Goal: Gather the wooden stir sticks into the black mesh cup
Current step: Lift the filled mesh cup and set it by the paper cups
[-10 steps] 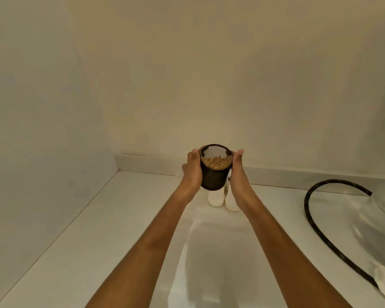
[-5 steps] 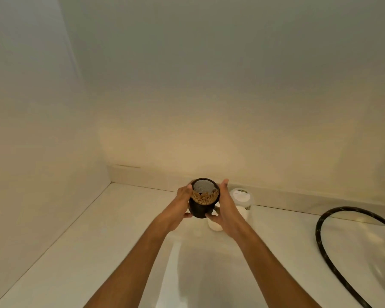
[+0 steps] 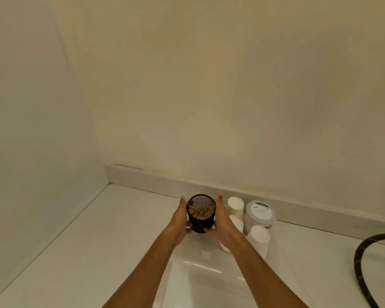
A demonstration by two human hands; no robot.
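Plain cream walls [image 3: 209, 85] meet in a corner above a white worktop [image 3: 98, 241], with a low white upstand [image 3: 156, 181] running along the back edge. At the right edge a dark braided hose [image 3: 362, 247] curves across the worktop. Near the back sits a clear round tub with a pale lid [image 3: 261, 213]; its label carries dark and green print too blurred to read. Three white paper cups stand just beside it: one at the back [image 3: 235, 206], one at the front [image 3: 258, 238], and one [image 3: 237, 223] partly hidden behind the right wrist. The black mesh cup [image 3: 201, 215] is held between both hands, tilted toward the camera, to the left of the paper cups; whether its base touches the worktop cannot be told. The left hand [image 3: 180, 218] and right hand [image 3: 222, 221] each take a grip on its sides, fingers along the wall and thumbs curled under the near side. The wooden stir sticks [image 3: 200, 213] are bunched inside, ends showing at the mouth.
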